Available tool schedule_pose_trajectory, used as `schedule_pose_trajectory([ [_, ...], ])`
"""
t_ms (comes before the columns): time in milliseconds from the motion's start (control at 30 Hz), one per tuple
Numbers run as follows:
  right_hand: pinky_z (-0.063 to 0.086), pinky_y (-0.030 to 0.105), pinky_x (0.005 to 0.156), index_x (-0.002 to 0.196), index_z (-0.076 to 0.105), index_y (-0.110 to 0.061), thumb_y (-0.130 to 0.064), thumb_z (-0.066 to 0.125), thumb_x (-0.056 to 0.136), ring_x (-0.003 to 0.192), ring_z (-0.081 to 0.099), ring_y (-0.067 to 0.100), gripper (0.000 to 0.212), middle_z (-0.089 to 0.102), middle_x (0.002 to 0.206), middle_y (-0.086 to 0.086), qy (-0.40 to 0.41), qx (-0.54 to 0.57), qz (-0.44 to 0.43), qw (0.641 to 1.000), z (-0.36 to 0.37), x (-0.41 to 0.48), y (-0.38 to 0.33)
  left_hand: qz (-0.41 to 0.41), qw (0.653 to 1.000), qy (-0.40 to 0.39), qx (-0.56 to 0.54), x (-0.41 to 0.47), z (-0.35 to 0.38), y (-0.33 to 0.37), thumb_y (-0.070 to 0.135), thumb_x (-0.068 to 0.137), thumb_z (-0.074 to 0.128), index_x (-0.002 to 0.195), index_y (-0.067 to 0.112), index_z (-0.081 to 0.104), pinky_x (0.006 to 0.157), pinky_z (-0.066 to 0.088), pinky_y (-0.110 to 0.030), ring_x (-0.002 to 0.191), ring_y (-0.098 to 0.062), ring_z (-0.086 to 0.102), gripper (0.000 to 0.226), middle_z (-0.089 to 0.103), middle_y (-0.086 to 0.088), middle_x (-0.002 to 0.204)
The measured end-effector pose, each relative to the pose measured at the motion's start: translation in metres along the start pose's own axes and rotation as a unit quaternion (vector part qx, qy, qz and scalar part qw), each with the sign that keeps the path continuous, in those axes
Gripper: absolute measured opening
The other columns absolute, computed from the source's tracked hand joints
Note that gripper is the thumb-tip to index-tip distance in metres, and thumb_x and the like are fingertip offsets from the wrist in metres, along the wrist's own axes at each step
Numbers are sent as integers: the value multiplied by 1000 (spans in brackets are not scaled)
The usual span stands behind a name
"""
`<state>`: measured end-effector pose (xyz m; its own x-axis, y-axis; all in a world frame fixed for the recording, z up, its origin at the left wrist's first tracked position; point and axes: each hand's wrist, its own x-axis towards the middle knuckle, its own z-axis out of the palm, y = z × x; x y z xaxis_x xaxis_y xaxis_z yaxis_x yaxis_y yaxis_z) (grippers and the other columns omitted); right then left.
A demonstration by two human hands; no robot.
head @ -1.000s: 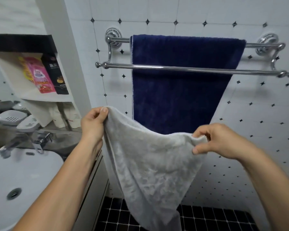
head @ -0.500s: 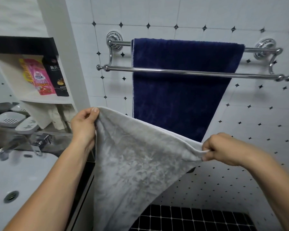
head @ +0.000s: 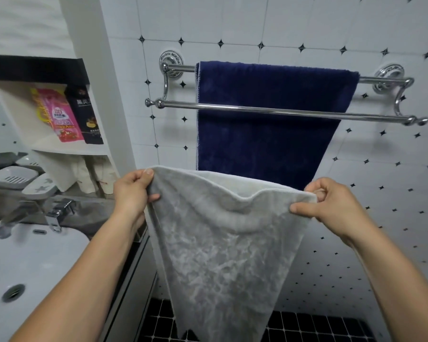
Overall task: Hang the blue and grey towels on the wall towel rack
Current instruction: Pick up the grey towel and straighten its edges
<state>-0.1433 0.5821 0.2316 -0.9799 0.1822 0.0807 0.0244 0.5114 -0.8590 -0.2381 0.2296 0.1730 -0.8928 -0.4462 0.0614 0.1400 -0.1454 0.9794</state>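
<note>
A dark blue towel (head: 265,134) hangs over the back bar of the chrome double towel rack (head: 257,110) on the white tiled wall. Its front bar is bare and crosses in front of the blue towel. I hold a grey towel (head: 223,248) spread below the rack, its top edge sagging in the middle. My left hand (head: 134,193) pinches its upper left corner. My right hand (head: 329,203) grips its upper right corner. The grey towel hangs down to the floor level of the view and covers the blue towel's lower end.
A white sink (head: 22,267) with a chrome tap (head: 57,213) sits at lower left. Above it, shelves hold a pink packet (head: 62,117), a black packet (head: 87,114) and soap dishes (head: 13,177). A white wall corner (head: 101,95) stands left of the rack. Black floor tiles (head: 307,327) lie below.
Both hands have spread apart and stretched the grey towel's top edge wider and more level. The view has tilted down, so the rack sits lower in frame.
</note>
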Motion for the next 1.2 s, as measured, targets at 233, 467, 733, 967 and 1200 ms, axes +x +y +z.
schedule_pose_trajectory([
  [233,37,26,52,68,69,-8,-12,85,71,44,48,7,17,59,50,-6,10,26,32,999,5,1,11,-7,1000,0,-21,4,-3,-4,16,95,58,73,17,59,50,50,-16,63,-8,53,23,54,2,70],
  [467,37,20,54,67,65,-14,-15,78,80,54,46,8,18,54,58,-6,-199,-7,-55,978,13,-7,4,-37,998,13,-52,3,3,-8,16,94,60,70,18,60,53,48,-24,62,-14,51,24,55,-1,67],
  [733,37,26,60,82,65,-7,-14,71,87,58,46,9,11,55,61,-8,-55,46,-22,997,-4,9,24,12,999,22,-39,-2,-2,4,17,96,57,71,17,58,49,45,-17,58,-9,50,25,54,1,66],
  [967,29,29,55,78,69,-2,-13,72,86,54,35,14,14,47,50,-11,5,60,-16,998,-13,10,38,35,999,-20,12,-6,0,9,18,95,59,76,18,61,52,42,-21,62,-8,52,19,58,3,69],
  [1200,37,17,53,82,73,-6,-9,68,89,51,46,8,9,53,55,-4,-5,72,-32,997,-26,18,35,36,998,-26,36,0,-2,12,15,91,64,74,17,65,72,47,-26,70,-13,58,17,65,2,70],
])
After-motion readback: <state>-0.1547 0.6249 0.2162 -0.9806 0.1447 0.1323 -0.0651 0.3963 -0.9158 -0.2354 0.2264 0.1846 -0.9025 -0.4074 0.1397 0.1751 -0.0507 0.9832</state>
